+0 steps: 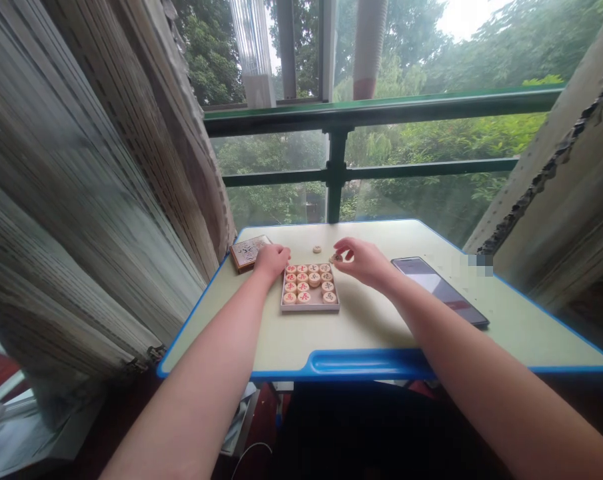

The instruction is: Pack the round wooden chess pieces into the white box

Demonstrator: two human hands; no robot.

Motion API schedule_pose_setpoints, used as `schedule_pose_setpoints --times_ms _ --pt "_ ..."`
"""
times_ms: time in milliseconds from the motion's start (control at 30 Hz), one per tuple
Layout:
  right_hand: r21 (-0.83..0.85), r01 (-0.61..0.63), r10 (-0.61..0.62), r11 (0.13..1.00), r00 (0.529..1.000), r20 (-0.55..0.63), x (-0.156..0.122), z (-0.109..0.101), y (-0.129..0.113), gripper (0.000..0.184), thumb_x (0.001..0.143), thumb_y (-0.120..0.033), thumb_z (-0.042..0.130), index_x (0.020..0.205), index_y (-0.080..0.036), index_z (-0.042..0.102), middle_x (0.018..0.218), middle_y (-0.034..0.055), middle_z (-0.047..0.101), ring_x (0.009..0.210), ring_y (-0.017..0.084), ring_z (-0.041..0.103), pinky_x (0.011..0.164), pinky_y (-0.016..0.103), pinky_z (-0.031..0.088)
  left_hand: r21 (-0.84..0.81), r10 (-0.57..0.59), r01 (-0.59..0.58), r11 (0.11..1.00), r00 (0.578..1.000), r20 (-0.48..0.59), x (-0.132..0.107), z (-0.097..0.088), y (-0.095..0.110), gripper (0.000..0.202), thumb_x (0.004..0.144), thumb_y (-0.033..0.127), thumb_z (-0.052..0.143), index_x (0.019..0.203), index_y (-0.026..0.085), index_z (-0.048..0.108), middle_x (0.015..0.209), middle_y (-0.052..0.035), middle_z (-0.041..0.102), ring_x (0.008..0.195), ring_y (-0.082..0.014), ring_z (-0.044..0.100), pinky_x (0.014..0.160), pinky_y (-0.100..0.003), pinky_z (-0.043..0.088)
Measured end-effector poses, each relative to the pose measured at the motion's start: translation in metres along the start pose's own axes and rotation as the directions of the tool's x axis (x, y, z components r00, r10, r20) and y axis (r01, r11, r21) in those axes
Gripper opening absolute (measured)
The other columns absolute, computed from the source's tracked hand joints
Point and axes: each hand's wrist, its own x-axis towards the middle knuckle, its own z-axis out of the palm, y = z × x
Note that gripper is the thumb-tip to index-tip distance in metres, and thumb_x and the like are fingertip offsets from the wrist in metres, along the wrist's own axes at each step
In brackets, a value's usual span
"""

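A shallow open box [310,308] on the table holds rows of round wooden Chinese chess pieces [303,288], red-marked ones on the left and dark-marked ones on the right. Its third column has a gap toward the near side. My left hand [272,260] is closed at the box's far left corner, fingers curled against the rim. Beyond the far right corner, my right hand [356,257] pinches one chess piece [336,258] between thumb and fingers. A single loose piece [317,249] lies on the table behind the box.
A patterned box lid [248,251] lies left of my left hand. To the right, a dark tablet or phone [438,291] lies by my right forearm. The small table [281,340] has a blue edge and a pen groove, with curtains and a window railing around it.
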Motion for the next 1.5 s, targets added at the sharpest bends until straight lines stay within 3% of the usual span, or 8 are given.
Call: schedule_pose_setpoints --times_ms 133,400,633,1033,1500 --pt "0.038 0.158 -0.161 0.987 0.980 0.113 -0.009 0.004 -0.016 0.016 0.069 -0.023 0.061 0.085 -0.019 0.064 0.090 0.0022 0.064 0.076 0.014 0.056 0.069 0.023 0.042 -0.015 0.015 -0.015 1.000 1.000 -0.003 0.001 0.002 -0.001 0.027 0.071 0.031 0.043 0.058 0.017 0.063 0.052 -0.0013 0.062 0.055 -0.0140 0.057 0.055 -0.024 0.039" --pt "0.060 0.253 -0.260 0.965 0.940 0.218 -0.010 0.008 -0.020 0.017 0.069 -0.026 0.064 0.083 -0.018 0.067 0.088 0.0044 0.060 0.081 0.016 0.056 0.073 0.025 0.042 -0.066 -0.018 0.019 0.998 1.000 0.007 0.002 0.003 -0.002 0.027 0.071 0.033 0.044 0.059 0.017 0.063 0.053 -0.0016 0.063 0.052 -0.0132 0.056 0.051 -0.023 0.039" --pt "0.063 0.189 -0.198 0.980 0.957 0.213 -0.010 0.016 -0.022 0.020 0.067 -0.027 0.066 0.086 -0.020 0.067 0.092 0.0049 0.056 0.085 0.017 0.055 0.077 0.026 0.041 -0.079 -0.028 0.030 0.996 0.999 0.025 0.001 0.001 0.000 0.028 0.072 0.032 0.043 0.060 0.016 0.064 0.055 -0.0022 0.064 0.052 -0.0128 0.056 0.054 -0.023 0.041" --pt "0.017 0.216 -0.214 0.976 0.947 0.239 -0.011 0.022 -0.024 0.019 0.067 -0.027 0.064 0.085 -0.020 0.067 0.086 0.0038 0.054 0.078 0.016 0.053 0.073 0.025 0.040 0.037 0.024 -0.025 0.999 0.999 0.028 -0.001 -0.001 0.004 0.030 0.071 0.033 0.042 0.061 0.017 0.065 0.057 -0.0031 0.065 0.058 -0.0143 0.057 0.058 -0.023 0.040" --pt "-0.063 0.229 -0.206 0.971 0.943 0.260 -0.011 0.026 -0.027 0.020 0.064 -0.026 0.061 0.082 -0.020 0.066 0.084 0.0042 0.055 0.079 0.016 0.052 0.069 0.023 0.040 0.022 0.018 -0.019 1.000 0.999 0.032 0.000 0.000 0.002 0.029 0.071 0.033 0.044 0.062 0.016 0.066 0.057 -0.0029 0.065 0.056 -0.0140 0.057 0.056 -0.023 0.040"
